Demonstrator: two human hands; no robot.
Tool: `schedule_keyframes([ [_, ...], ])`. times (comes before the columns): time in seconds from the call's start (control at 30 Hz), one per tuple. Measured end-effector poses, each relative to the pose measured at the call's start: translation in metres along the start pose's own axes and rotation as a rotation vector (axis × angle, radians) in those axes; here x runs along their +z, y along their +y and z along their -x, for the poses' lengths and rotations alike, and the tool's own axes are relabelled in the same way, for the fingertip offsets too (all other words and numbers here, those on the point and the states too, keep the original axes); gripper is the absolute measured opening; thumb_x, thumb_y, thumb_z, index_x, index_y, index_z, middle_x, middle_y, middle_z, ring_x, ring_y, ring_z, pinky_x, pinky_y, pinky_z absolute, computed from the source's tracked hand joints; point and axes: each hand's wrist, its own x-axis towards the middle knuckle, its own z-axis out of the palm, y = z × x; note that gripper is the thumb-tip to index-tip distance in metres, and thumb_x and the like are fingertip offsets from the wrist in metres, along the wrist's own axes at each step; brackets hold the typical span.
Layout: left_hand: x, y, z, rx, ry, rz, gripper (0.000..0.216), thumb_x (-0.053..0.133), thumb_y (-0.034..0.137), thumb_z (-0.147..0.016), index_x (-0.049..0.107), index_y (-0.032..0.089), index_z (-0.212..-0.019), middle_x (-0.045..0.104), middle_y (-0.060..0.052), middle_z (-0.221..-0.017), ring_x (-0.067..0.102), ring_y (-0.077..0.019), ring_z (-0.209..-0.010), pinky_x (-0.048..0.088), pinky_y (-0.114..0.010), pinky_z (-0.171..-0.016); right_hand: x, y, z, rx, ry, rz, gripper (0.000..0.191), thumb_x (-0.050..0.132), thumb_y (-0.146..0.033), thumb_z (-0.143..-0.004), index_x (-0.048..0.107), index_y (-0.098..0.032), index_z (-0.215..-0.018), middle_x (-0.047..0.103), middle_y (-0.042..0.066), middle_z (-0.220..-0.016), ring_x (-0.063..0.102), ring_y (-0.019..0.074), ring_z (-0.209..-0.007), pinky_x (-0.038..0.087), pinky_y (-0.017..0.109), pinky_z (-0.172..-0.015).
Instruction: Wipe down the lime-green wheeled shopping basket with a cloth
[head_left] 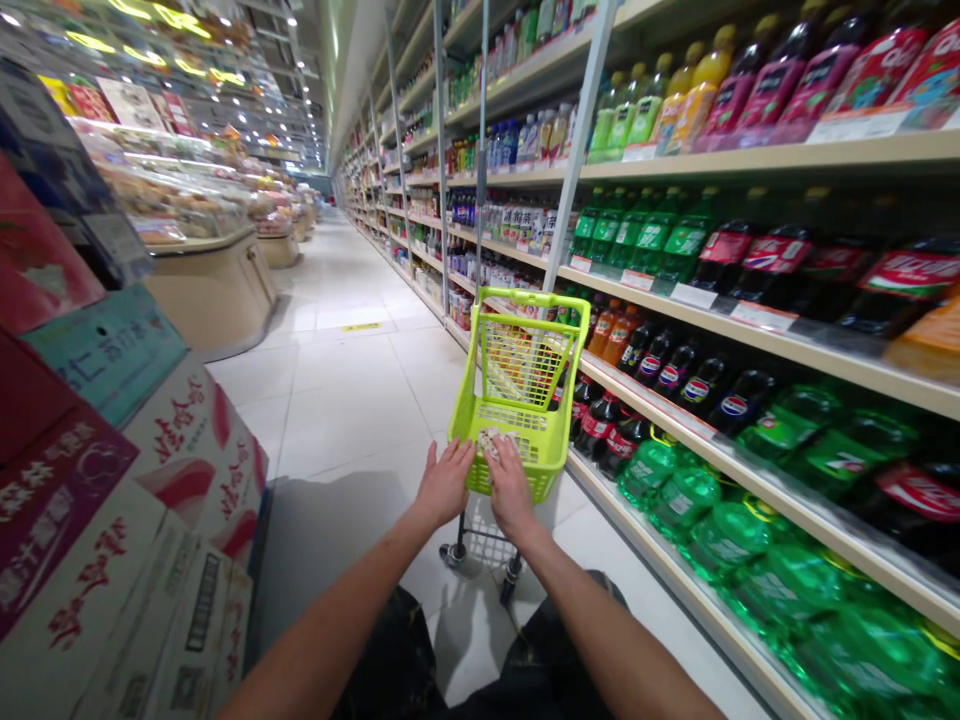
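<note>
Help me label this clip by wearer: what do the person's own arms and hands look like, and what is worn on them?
The left hand and right hand are bare, with no gloves. The forearms are uncovered, with no sleeves, watch or bracelet showing. Any sleeves higher up are out of view. Below them, dark trousers show.

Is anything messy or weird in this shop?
Mostly no: the bottles are lined up, and I see no spill on the floor. One odd bit: a pale thing by the right hand, at the near end of the green cart. It looks crumpled, but I can't tell what it is.
</note>
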Motion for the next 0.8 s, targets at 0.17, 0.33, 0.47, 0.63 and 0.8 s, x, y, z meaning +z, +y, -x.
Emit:
schedule_keyframes([
  [0.17, 0.002, -0.006, -0.002, -0.012, -0.007, 0.041, 0.062, 0.034, 0.006, -0.07, 0.029, 0.013, -0.132, 0.027, -0.009, -0.143, 0.02, -0.0205, -0.132, 0.015, -0.048, -0.107, -0.034, 0.04, 0.012, -0.006, 0.025, 0.09, 0.044, 0.036, -0.002, -0.08, 0.054, -0.017, -0.117, 0.045, 0.012, -0.13, 0.023, 0.0194, -0.131, 0.032, 0.047, -0.102],
  [0.33, -0.001, 0.005, -0.006, 0.071, -0.029, 0.087, 0.06, 0.037, 0.007, -0.072, 0.032, 0.012, -0.131, 0.03, -0.009, -0.141, 0.022, -0.0226, -0.132, 0.017, -0.043, -0.108, -0.034, 0.042, 0.013, 0.114, 0.086, 0.132, 0.045, 0.034, 0.0, -0.078, 0.055, -0.012, -0.116, 0.042, 0.015, -0.132, 0.019, 0.0214, -0.132, 0.029, 0.049, -0.103],
  [0.47, -0.003, 0.01, -0.01, 0.116, -0.031, 0.101, 0.06, 0.035, 0.005, -0.072, 0.031, 0.014, -0.132, 0.032, -0.007, -0.141, 0.021, -0.0204, -0.132, 0.017, -0.041, -0.108, 0.001, 0.011, 0.009, -0.023, 0.037, 0.025, 0.048, 0.034, -0.001, -0.079, 0.049, -0.017, -0.123, 0.043, 0.011, -0.132, 0.018, 0.0186, -0.132, 0.032, 0.046, -0.103],
  [0.63, -0.003, 0.007, -0.013, 0.118, -0.045, 0.117, 0.058, 0.032, 0.002, -0.073, 0.033, 0.013, -0.13, 0.034, -0.007, -0.14, 0.023, -0.0192, -0.131, 0.019, -0.039, -0.107, 0.022, 0.019, 0.051, -0.109, -0.012, 0.009, 0.045, 0.035, -0.004, -0.083, 0.047, -0.02, -0.123, 0.047, 0.009, -0.129, 0.026, 0.0173, -0.13, 0.034, 0.045, -0.102],
  [0.8, -0.003, 0.006, -0.014, 0.111, -0.046, 0.086, 0.058, 0.034, 0.002, -0.072, 0.034, 0.014, -0.129, 0.036, -0.008, -0.139, 0.024, -0.0196, -0.131, 0.019, -0.041, -0.107, 0.007, 0.039, 0.087, -0.13, -0.05, 0.033, 0.043, 0.037, -0.004, -0.083, 0.051, -0.021, -0.119, 0.052, 0.007, -0.125, 0.033, 0.0158, -0.126, 0.039, 0.04, -0.1],
])
